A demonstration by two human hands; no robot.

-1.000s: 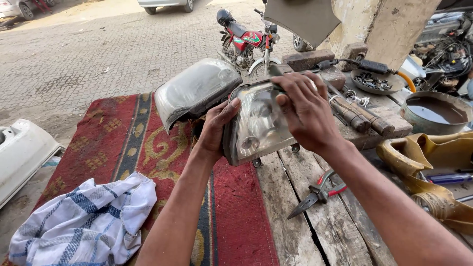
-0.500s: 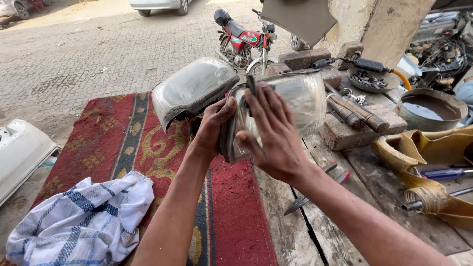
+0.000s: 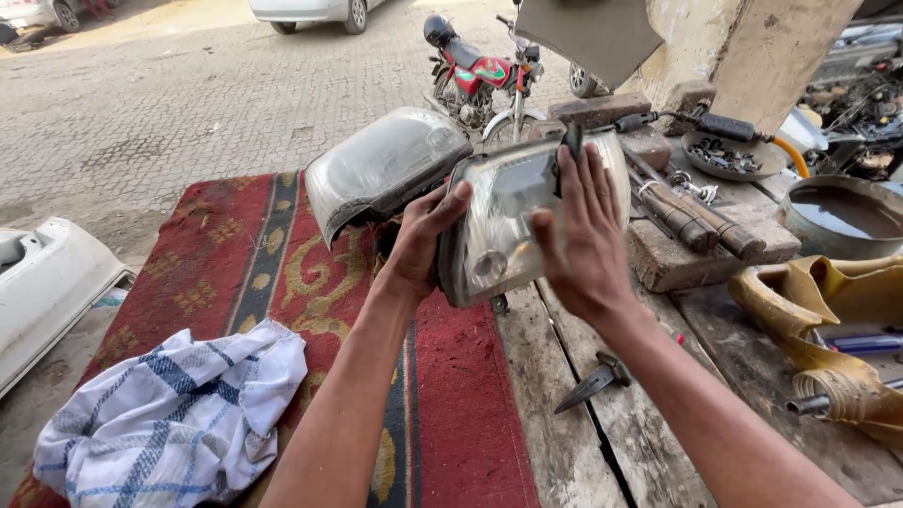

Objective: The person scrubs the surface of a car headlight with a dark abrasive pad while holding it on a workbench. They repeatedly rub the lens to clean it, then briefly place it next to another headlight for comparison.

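Holding a car headlight up above a wooden workbench, both hands on it.
The left hand grips its left edge; the right hand lies flat, fingers spread, against the lens. A second headlight rests just behind, on a red patterned rug, with a checked cloth nearer.

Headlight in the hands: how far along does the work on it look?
Done: nothing clearly. In hand: left hand grips the headlight edge, right hand flat on its lens. Left: the lens looks hazy; a second headlight lies on the red rug, untouched.
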